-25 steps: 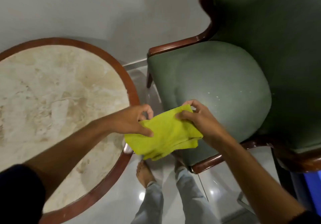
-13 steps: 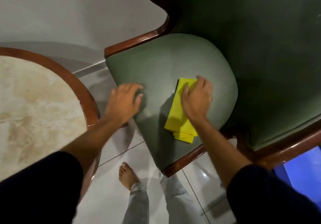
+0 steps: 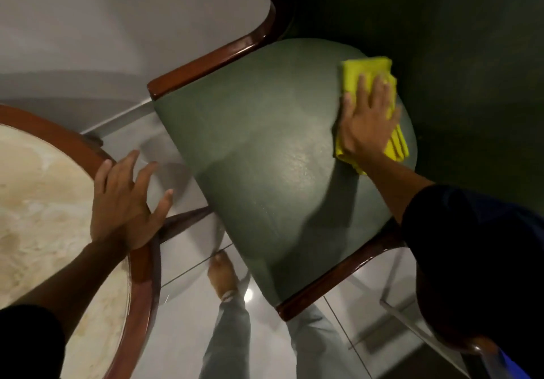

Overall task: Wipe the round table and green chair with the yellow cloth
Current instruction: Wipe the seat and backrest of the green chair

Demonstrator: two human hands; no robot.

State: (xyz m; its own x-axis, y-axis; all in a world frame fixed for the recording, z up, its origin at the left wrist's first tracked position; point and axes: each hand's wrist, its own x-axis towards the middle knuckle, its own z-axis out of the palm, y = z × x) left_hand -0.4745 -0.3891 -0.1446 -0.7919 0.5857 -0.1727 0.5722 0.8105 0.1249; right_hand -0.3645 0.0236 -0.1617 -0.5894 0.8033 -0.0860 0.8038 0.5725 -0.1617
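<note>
Head view: right hand point(image 3: 366, 119) flat, pressing yellow cloth point(image 3: 368, 69) onto green chair point(image 3: 265, 158); left hand point(image 3: 123, 202) spread empty

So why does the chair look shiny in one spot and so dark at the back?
Head view: a light from above glares off the chair seat in one pale patch; the right hand and its arm cast a shadow across the seat below the cloth; the chair back gets little light, so it goes nearly black; the left hand is a bit blurred; the wide lens bends the table rim.
</note>
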